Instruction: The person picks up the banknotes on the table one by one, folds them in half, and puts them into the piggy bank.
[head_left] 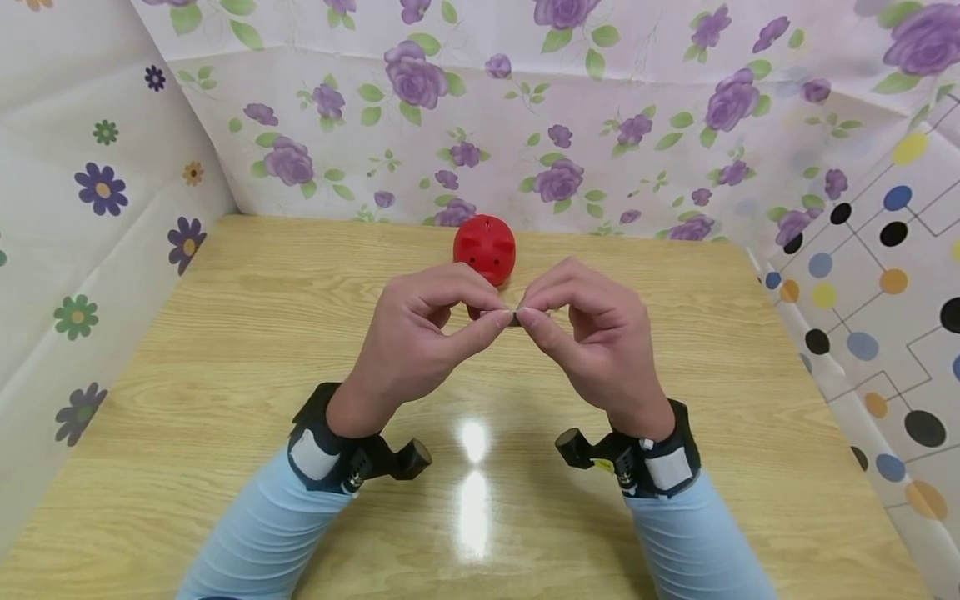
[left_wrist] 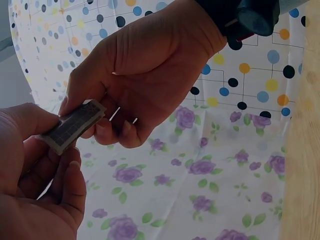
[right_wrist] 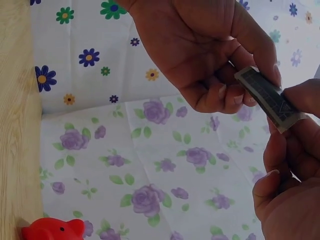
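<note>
A small, dark folded strip of paper with a pale edge (left_wrist: 74, 128), resembling a folded banknote, is stretched between both hands above the table. My left hand (head_left: 427, 333) pinches one end with thumb and forefinger. The other end is pinched by my right hand (head_left: 600, 337) in the same way. From the head view only a dark sliver of the paper (head_left: 514, 318) shows between the fingertips. The right wrist view shows the printed-looking face of the paper (right_wrist: 267, 100). Just beyond the hands stands a red pig-shaped bank (head_left: 483, 246), partly covered by the left hand.
The light wooden table (head_left: 247, 333) runs back to a wall sheet with purple roses (head_left: 416, 75). A daisy-patterned sheet (head_left: 45, 250) hangs at the left and a dotted sheet (head_left: 885, 292) at the right. Black wrist mounts (head_left: 412, 458) jut inward between the forearms.
</note>
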